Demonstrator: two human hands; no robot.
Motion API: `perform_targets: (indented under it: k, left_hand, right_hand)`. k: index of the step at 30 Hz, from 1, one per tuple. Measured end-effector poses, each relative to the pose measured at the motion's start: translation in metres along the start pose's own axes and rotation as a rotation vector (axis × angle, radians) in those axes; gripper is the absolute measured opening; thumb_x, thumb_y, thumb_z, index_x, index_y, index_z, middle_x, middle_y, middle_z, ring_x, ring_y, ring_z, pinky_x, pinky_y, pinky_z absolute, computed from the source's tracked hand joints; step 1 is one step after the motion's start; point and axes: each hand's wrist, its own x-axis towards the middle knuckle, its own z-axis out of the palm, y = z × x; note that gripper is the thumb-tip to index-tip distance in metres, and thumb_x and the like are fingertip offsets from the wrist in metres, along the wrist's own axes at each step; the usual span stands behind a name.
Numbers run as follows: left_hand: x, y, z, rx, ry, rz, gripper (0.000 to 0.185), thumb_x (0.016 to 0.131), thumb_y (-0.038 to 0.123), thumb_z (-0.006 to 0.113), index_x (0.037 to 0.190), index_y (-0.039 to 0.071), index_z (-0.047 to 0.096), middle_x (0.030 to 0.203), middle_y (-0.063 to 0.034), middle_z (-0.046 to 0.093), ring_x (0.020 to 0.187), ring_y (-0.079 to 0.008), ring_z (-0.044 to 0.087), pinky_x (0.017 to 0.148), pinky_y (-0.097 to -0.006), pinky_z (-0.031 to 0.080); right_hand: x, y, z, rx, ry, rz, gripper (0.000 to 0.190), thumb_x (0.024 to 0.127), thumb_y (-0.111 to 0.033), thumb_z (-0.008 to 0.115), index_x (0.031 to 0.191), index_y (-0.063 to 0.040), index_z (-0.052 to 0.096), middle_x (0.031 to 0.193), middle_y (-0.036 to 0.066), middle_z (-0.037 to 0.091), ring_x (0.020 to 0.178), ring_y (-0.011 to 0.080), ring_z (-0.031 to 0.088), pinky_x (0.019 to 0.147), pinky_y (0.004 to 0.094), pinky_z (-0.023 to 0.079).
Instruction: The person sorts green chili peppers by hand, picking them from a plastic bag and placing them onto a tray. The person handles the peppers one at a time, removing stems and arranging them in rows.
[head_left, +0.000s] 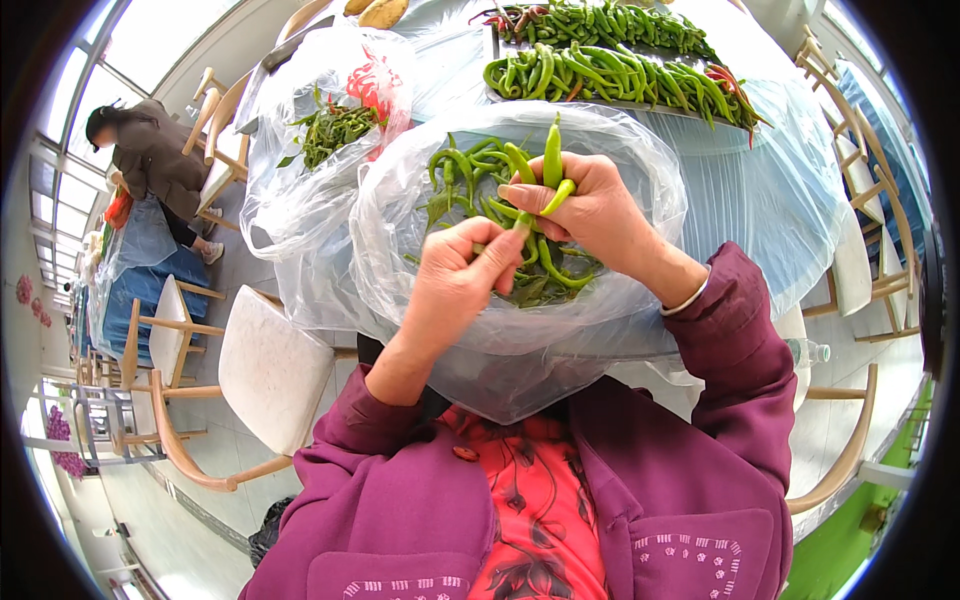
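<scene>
Several green chili peppers (553, 157) are gripped in my right hand (592, 206), their tips sticking up and out between the fingers. My left hand (469, 270) pinches the end of a green pepper just below and left of the right hand. Both hands are over a clear plastic bag (375, 262) spread wide open, holding more green peppers (457, 169) and some leaves (536, 291). Behind it, green peppers with a few red ones lie in rows on a metal tray (652, 110). A second clear bag (277, 199) at the left holds stems and leaves (337, 131).
The round table (780, 195) wears a thin plastic cover. Yellowish produce (382, 13) lies at its far edge. Wooden chairs stand both sides, one pale-seated chair (274, 367) close at left. A person (161, 157) stands by another table at far left. A plastic bottle (808, 351) is at right.
</scene>
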Motion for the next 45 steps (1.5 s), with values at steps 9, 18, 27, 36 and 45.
perform_targets:
  k: [9, 18, 27, 36, 45]
  left_hand:
    - [-0.004, -0.009, 0.010, 0.004, 0.048, 0.154, 0.013, 0.092, 0.014, 0.062, 0.086, 0.002, 0.063, 0.060, 0.0037, 0.051, 0.048, -0.0011, 0.038, 0.043, -0.0179, 0.027]
    - [-0.002, -0.021, 0.012, 0.385, 0.218, 0.516, 0.011, 0.086, 0.005, 0.067, 0.080, -0.002, 0.061, 0.062, 0.0004, 0.053, 0.057, -0.0053, 0.041, 0.050, -0.0222, 0.034]
    - [-0.005, -0.013, 0.007, 0.403, 0.124, 0.575, 0.011, 0.085, 0.003, 0.066, 0.079, -0.002, 0.059, 0.064, -0.0026, 0.053, 0.057, -0.0077, 0.042, 0.051, -0.0240, 0.035]
    - [-0.007, -0.011, 0.010, 0.396, 0.081, 0.637, 0.011, 0.085, 0.002, 0.065, 0.078, -0.002, 0.058, 0.063, -0.0028, 0.052, 0.056, -0.0089, 0.044, 0.051, -0.0239, 0.036]
    - [0.003, 0.007, -0.022, -0.231, 0.046, 0.010, 0.015, 0.094, 0.012, 0.057, 0.086, 0.001, 0.062, 0.063, 0.0027, 0.051, 0.046, 0.0004, 0.033, 0.041, -0.0163, 0.023]
  right_hand:
    - [-0.010, -0.003, 0.010, -0.107, 0.058, -0.121, 0.020, 0.090, -0.018, 0.065, 0.086, 0.001, 0.059, 0.067, -0.004, 0.052, 0.062, 0.0037, 0.044, 0.052, 0.0239, 0.039]
    - [-0.008, 0.003, 0.011, -0.078, 0.089, -0.127, 0.022, 0.090, -0.020, 0.064, 0.085, 0.001, 0.058, 0.065, -0.003, 0.050, 0.058, 0.0027, 0.043, 0.049, 0.0220, 0.036]
    - [-0.008, -0.008, 0.007, 0.200, -0.067, 0.091, 0.021, 0.089, -0.020, 0.065, 0.086, -0.001, 0.057, 0.059, -0.002, 0.049, 0.048, 0.0034, 0.042, 0.042, 0.0203, 0.032]
    - [-0.009, -0.009, 0.006, 0.247, -0.121, 0.166, 0.020, 0.089, -0.020, 0.066, 0.082, -0.003, 0.056, 0.059, -0.001, 0.051, 0.045, 0.0044, 0.044, 0.041, 0.0201, 0.032]
    - [0.007, -0.018, -0.032, 0.441, -0.023, 0.081, 0.016, 0.088, -0.016, 0.065, 0.082, -0.001, 0.062, 0.068, 0.004, 0.059, 0.054, 0.0109, 0.059, 0.047, 0.0235, 0.046]
